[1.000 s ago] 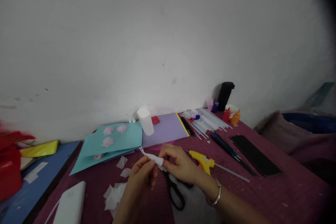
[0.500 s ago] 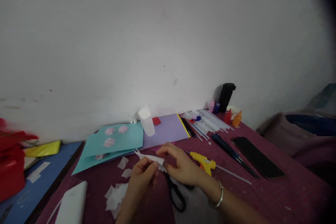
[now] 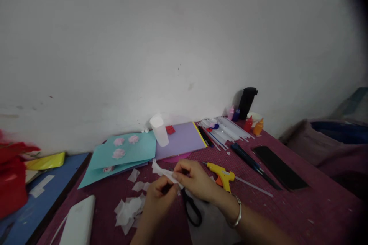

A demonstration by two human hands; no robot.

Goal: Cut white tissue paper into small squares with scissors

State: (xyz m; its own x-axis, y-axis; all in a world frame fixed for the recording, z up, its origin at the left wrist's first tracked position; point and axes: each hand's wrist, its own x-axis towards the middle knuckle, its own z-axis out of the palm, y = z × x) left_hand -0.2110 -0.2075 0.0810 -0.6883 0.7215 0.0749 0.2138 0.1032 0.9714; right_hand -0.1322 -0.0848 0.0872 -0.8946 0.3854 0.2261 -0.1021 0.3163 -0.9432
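Between my two hands is a strip of thin white tissue paper, its free end pointing up and left. My left hand pinches its lower part. The fingers of my right hand, above a bracelet, close on the same strip from the right. Black-handled scissors lie under my hands, their blades hidden. Loose tissue pieces are piled left of my left hand. To the right of my right hand rests a yellow glue gun with a glue stick in its back.
Pale pink paper flowers sit on turquoise sheets at the back left. A white cup stands on purple paper. A white power bank, a black phone and a dark blue cutter lie around.
My fingers have shifted along the tissue strip, and its upper end now looks wider and more spread. My right hand's fingers have closed onto the paper. The view has shifted slightly.
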